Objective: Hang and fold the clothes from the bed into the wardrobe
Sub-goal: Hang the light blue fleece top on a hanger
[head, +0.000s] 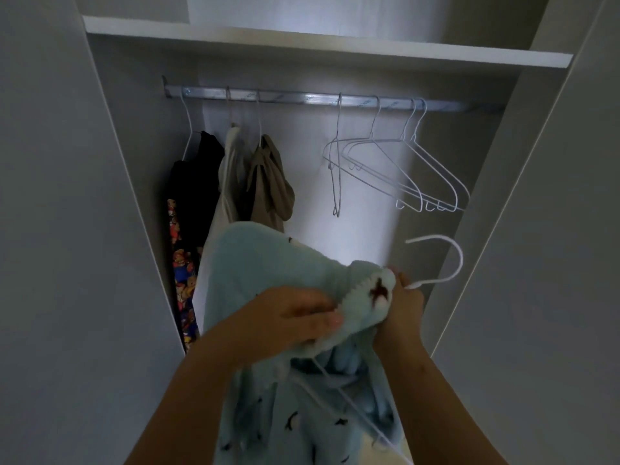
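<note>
A fluffy light-blue garment (261,263) with small dark marks hangs in front of me, draped over a white wire hanger (456,260) whose hook sticks out to the right. My left hand (295,317) grips the garment's fabric near its neck opening. My right hand (402,307) holds the neck of the hanger together with the garment's edge. The hanger's lower wires show inside the garment. Above, the wardrobe's metal rail (302,97) runs across the open compartment.
On the rail's left hang a black garment (198,172), a cream one (231,162) and a brown one (268,186), with a colourful print (183,283) below. Several bare white hangers (396,169) hang at the right. A white shelf (302,45) sits above; wardrobe doors flank both sides.
</note>
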The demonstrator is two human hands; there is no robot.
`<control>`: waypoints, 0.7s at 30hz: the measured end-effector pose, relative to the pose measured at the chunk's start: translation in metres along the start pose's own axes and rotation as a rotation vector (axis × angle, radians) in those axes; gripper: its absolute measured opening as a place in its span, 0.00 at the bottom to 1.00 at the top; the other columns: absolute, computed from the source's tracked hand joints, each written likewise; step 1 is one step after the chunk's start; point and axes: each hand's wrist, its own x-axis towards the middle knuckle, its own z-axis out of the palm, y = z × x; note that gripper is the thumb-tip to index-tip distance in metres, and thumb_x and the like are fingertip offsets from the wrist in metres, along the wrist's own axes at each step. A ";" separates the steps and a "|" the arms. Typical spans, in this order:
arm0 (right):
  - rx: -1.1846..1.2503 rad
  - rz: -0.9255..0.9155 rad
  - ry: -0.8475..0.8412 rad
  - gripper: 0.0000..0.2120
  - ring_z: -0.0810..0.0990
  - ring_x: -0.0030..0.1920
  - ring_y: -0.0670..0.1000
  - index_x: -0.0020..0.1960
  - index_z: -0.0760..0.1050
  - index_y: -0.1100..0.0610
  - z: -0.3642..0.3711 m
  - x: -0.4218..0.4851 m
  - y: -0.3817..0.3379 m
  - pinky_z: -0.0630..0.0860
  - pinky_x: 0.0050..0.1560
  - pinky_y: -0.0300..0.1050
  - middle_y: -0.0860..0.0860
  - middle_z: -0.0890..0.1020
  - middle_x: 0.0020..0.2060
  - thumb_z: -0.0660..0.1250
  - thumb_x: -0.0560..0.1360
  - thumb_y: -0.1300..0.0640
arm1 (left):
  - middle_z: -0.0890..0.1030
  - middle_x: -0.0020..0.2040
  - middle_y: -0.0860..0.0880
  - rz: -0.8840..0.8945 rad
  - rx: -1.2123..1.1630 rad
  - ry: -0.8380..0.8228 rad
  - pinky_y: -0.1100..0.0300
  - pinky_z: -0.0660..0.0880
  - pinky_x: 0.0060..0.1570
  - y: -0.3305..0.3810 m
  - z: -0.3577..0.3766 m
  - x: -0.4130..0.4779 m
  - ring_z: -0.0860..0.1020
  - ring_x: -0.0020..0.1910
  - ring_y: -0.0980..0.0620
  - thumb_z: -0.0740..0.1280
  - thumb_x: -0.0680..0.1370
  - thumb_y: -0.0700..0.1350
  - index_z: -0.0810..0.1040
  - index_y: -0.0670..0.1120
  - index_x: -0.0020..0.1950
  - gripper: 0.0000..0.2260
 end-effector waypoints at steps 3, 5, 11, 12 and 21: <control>-0.026 -0.070 0.002 0.14 0.67 0.29 0.48 0.33 0.68 0.56 0.002 0.000 -0.007 0.65 0.31 0.41 0.51 0.68 0.25 0.60 0.77 0.59 | 0.81 0.41 0.50 0.108 0.385 0.385 0.58 0.73 0.45 0.002 -0.016 0.008 0.78 0.43 0.56 0.57 0.67 0.68 0.82 0.50 0.44 0.25; -0.023 -0.089 -0.024 0.11 0.65 0.29 0.48 0.35 0.69 0.56 0.002 -0.001 -0.011 0.62 0.28 0.39 0.51 0.66 0.26 0.60 0.77 0.59 | 0.78 0.58 0.51 0.157 0.710 0.556 0.48 0.67 0.62 0.002 -0.023 0.014 0.74 0.60 0.50 0.56 0.70 0.66 0.79 0.52 0.58 0.26; -0.085 -0.172 -0.159 0.15 0.70 0.27 0.47 0.31 0.67 0.58 -0.001 -0.003 -0.025 0.70 0.29 0.35 0.53 0.70 0.24 0.64 0.76 0.60 | 0.79 0.52 0.50 0.061 0.902 0.381 0.37 0.47 0.67 -0.003 -0.007 0.028 0.76 0.55 0.47 0.52 0.73 0.63 0.77 0.54 0.60 0.25; -0.113 -0.204 -0.163 0.16 0.68 0.28 0.48 0.30 0.66 0.58 -0.001 -0.004 -0.026 0.68 0.30 0.37 0.54 0.68 0.25 0.65 0.75 0.60 | 0.80 0.48 0.49 0.086 0.905 0.385 0.41 0.52 0.65 -0.004 -0.003 0.029 0.77 0.51 0.46 0.52 0.73 0.61 0.79 0.53 0.58 0.23; -0.383 -0.604 -0.007 0.09 0.76 0.41 0.52 0.37 0.69 0.46 -0.005 -0.007 -0.028 0.72 0.46 0.48 0.44 0.76 0.35 0.66 0.73 0.49 | 0.79 0.32 0.47 0.130 0.793 0.701 0.49 0.66 0.41 -0.015 0.006 0.025 0.78 0.36 0.44 0.56 0.73 0.50 0.83 0.46 0.45 0.16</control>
